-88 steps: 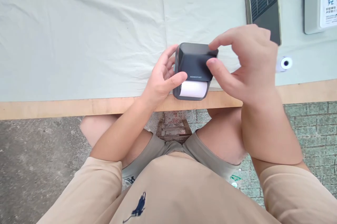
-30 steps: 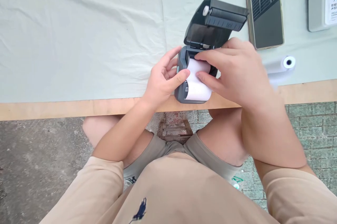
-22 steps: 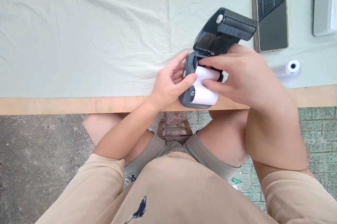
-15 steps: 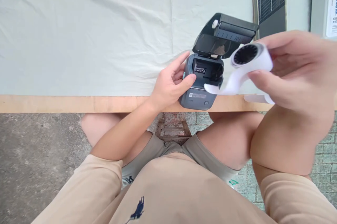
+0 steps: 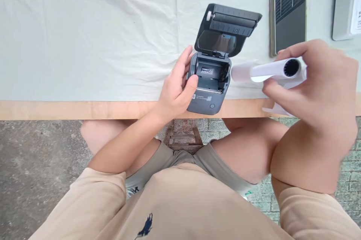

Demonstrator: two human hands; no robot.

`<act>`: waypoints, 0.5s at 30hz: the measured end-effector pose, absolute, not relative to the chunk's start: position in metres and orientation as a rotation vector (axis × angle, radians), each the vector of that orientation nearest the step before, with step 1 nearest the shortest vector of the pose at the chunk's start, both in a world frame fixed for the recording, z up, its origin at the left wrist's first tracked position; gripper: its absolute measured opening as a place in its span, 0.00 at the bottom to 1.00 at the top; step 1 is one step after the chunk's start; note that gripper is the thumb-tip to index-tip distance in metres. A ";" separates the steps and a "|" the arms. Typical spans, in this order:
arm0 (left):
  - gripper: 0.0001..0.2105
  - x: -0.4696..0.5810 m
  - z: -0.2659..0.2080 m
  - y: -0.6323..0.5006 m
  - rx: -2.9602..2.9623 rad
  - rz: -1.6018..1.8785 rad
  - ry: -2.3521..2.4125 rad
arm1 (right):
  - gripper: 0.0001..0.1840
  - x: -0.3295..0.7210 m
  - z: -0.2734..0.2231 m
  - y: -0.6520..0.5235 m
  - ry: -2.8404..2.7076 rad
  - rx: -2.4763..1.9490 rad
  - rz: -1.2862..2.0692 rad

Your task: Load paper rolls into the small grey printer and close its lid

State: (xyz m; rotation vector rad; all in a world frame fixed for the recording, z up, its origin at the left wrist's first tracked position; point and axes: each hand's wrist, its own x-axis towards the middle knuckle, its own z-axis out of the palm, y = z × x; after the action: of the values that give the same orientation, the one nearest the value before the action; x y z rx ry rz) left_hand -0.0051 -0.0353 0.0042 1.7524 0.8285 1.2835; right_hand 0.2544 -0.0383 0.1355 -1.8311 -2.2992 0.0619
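A small dark grey label printer [image 5: 204,99] stands at the table's front edge with its lid [image 5: 225,31] tipped up, so the inside of its paper bay shows. My left hand [image 5: 178,89] is wrapped round the printer's left side, thumb on the near rim. To the right of the printer, my right hand [image 5: 316,85] grips a roll of white label paper [image 5: 267,70] between thumb and fingers. The roll's black core end faces me, and its loose strip stretches left toward the printer, blurred by motion.
A dark-screened phone [image 5: 290,14] lies behind my right hand. At the far right corner stands a white box [image 5: 345,6] with print on its side. A piece of white paper [image 5: 275,108] rests by the wooden table edge [image 5: 56,110]. Pale cloth [image 5: 98,37] covers the table.
The paper roll has moved right, away from the printer, and turned in my right hand. Its strip no longer overlaps the printer's bay. The printer appears slightly further left, my left hand still on it.
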 end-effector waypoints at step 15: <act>0.26 -0.001 0.005 -0.042 1.884 1.291 0.999 | 0.25 0.245 0.134 -0.034 -2.381 -1.994 0.255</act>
State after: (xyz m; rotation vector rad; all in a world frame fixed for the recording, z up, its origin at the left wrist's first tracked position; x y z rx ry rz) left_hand -0.0006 -0.0423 0.0045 1.8838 0.9992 1.2914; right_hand 0.2452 -0.0337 0.1340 -1.9942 -2.3810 0.2549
